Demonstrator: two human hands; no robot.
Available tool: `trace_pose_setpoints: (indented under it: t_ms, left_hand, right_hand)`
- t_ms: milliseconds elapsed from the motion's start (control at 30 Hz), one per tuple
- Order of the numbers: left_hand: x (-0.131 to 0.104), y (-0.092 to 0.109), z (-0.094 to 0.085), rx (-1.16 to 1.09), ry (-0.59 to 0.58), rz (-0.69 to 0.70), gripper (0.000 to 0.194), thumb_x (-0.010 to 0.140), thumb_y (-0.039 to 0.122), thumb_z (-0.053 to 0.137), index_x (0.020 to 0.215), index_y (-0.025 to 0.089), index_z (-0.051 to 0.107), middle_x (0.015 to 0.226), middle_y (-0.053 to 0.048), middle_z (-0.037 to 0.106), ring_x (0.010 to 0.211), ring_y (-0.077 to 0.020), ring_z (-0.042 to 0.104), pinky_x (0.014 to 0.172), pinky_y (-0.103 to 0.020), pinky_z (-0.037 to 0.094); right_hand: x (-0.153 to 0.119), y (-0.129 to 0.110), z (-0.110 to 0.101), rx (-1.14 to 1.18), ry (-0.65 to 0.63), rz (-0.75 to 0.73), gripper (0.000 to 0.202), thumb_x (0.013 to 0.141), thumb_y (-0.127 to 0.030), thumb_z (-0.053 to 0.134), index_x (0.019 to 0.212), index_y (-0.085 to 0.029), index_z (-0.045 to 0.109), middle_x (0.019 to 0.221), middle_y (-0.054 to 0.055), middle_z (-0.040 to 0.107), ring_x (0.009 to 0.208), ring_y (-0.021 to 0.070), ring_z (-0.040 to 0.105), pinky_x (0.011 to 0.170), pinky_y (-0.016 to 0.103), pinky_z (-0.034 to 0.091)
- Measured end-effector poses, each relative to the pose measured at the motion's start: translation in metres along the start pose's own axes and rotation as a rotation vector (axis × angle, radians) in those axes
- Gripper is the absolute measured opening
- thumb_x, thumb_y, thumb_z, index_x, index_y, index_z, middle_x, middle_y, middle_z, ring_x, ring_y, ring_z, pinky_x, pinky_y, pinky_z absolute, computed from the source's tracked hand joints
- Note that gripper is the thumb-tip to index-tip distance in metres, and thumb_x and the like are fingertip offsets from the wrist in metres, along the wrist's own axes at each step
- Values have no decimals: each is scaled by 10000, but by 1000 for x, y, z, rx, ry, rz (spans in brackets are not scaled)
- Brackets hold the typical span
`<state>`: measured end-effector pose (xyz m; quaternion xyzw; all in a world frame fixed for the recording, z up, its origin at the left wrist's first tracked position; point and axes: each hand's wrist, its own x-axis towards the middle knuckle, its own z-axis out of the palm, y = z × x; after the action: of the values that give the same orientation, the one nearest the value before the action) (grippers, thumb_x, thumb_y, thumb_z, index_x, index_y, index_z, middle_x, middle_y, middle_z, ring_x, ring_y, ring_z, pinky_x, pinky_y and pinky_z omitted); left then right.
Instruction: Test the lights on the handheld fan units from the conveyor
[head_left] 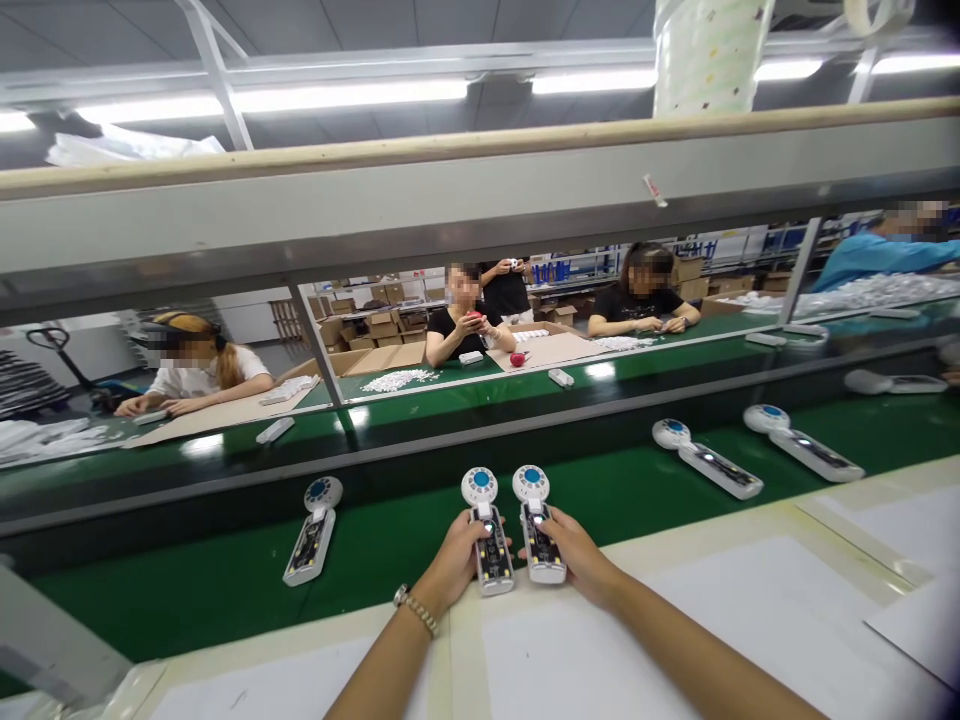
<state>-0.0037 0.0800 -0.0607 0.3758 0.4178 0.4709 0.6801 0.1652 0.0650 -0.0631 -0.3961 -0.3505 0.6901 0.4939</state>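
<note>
My left hand (459, 555) grips a white handheld device (491, 550) with a round head, a blue centre and a dark circuit board showing in its open handle. A matching device (541, 545) is in my right hand (576, 550), side by side with the first. Both thumbs press on the upper part of the handles, where a small light glows. The two devices are held upright above the near edge of the green belt (390, 545), heads pointing away from me. My fingers behind the handles are mostly hidden.
Similar devices lie on the belt: one at left (310, 540), two at right (709, 458) (806, 443). White sheets (585, 660) cover the near table. A metal rail (375, 455) and a shelf beam (450, 200) run across. Several people sit beyond, around small white parts (397, 380).
</note>
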Motion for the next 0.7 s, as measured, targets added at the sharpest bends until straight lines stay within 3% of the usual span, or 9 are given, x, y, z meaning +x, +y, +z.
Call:
trace_pose_setpoints:
  t_ms: [233,700]
  left_hand:
    - [-1,-3,-3,57,-43,19,305,675,86,579,959,151,490,1076,-114,559,838,-217,617,706,-356,516]
    - [-4,-2,-1,108,-126,56,351,693,151,636,1008,141,482,970,-115,596,856,-235,614,722,-360,500]
  right_hand:
    - [-3,-1,-3,-55,-52,-50,303,691,-259,575,963,-196,459,737,8,608,680,217,638,617,343,501]
    - [-4,-2,-6,-206,-97,-166,347,704,-293,572,1021,-175,495,906,63,625,873,256,596,754,381,457]
